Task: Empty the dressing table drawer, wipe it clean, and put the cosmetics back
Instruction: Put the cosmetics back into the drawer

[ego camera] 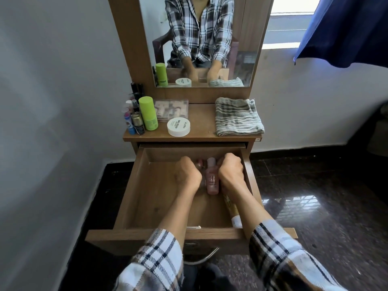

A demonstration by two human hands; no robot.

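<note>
Both hands are down in the open drawer (pixel 134 192), the left hand (pixel 187 172) and right hand (pixel 230 171) curled either side of a pink bottle (pixel 212 178) lying on the drawer floor, though what each grips I cannot tell. Up on the tabletop (pixel 201 122) sit a green bottle (pixel 148 113), a white jar (pixel 179 127) and a folded striped cloth (pixel 238 117).

one green bottle (pixel 148 113), one white jar (pixel 179 127), one cloth (pixel 238 117)

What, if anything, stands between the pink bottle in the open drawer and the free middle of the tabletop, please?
Nothing visible does. The pink bottle lies in the drawer between both hands; the tabletop is bare between the white tin and folded cloth.
</note>
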